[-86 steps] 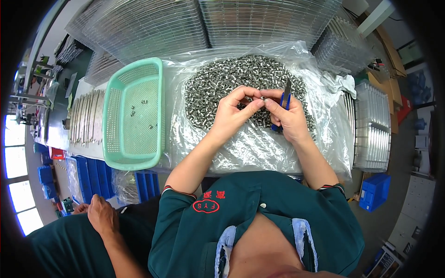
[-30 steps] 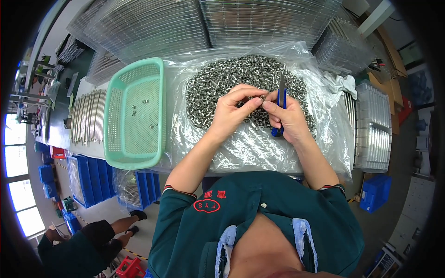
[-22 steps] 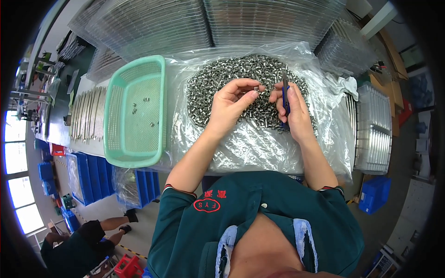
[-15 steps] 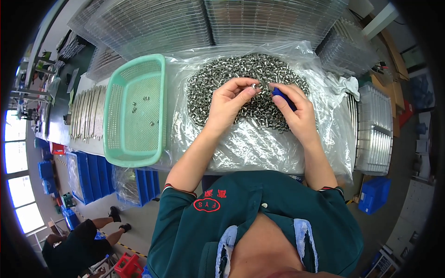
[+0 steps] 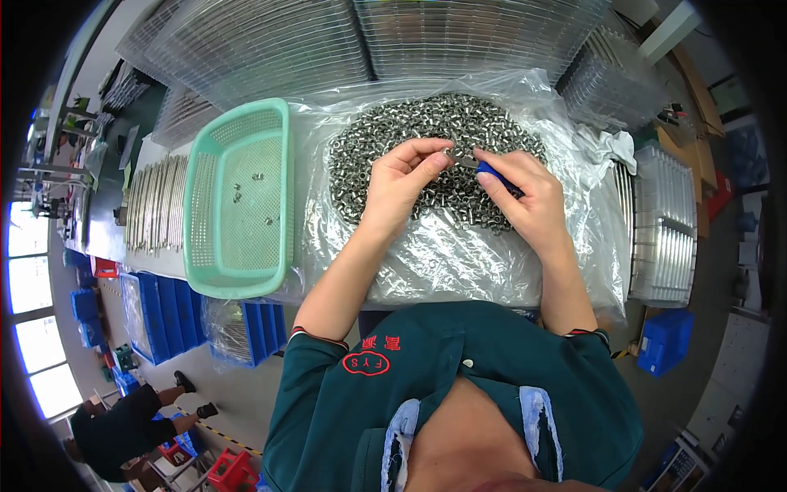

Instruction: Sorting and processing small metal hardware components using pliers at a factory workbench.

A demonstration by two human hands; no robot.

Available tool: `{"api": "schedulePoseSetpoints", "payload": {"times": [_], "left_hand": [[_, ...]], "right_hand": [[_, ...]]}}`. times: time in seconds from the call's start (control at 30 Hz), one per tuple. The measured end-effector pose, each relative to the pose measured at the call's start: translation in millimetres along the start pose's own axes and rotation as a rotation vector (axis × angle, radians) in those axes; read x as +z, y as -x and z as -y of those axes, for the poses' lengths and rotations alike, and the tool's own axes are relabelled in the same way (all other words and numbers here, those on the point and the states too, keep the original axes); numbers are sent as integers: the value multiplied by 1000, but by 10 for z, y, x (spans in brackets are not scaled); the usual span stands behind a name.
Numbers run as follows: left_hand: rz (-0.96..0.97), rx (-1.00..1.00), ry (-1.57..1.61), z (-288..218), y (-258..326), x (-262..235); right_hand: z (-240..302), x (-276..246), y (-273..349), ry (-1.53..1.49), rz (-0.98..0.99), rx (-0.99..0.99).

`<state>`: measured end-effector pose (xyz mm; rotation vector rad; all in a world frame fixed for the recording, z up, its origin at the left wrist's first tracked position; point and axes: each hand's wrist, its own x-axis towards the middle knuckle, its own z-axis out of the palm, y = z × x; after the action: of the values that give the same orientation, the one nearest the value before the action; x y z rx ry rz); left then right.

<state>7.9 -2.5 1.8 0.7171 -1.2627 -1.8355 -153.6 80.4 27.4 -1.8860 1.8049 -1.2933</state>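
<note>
In the head view, the left hand's grip (image 5: 398,184) pinches a small metal ring (image 5: 448,152) over the pile of metal pieces (image 5: 385,125); the right hand (image 5: 533,197) clasps a blue-handled tool (image 5: 487,168), tip beside the ring. Seemingly tool-work on the ring, calling for a steady pinch.

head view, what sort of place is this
Probably a factory workshop: a heap of small metal parts, tall stacks of clear trays behind it, and blue bins lower left.

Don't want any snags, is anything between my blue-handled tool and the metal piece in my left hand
Nothing visible: the blue-handled tool in your right hand points at the metal piece in your left hand. The metal pile lies below.
</note>
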Motion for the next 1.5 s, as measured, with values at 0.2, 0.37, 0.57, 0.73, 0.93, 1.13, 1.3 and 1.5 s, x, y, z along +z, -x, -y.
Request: {"api": "schedulePoseSetpoints", "payload": {"times": [0.2,0.37,0.57,0.73,0.93,1.13,1.3,1.5], "left_hand": [[-39,78,-136,13,3,11],[-55,87,-222,34,-18,-17],[8,-31,-137,-3,-32,-62],[40,-183,87,17,-54,-93],[36,-201,117,1,-55,-97],[47,-175,82,4,-54,-95],[41,-71,-13,11,-42,-70],[34,-5,-137,7,-49,-66]], "right_hand": [[-11,-10,8,137,-1,-33],[-21,-2,1,305,-59,-130],[-61,-7,-10,317,-125,-187],[-41,-18,-10,192,-142,-97],[-11,7,9,116,-63,-41],[-7,0,6,152,-58,-76],[-5,7,10,198,-55,-79],[-40,8,4,354,-99,-166]]}}
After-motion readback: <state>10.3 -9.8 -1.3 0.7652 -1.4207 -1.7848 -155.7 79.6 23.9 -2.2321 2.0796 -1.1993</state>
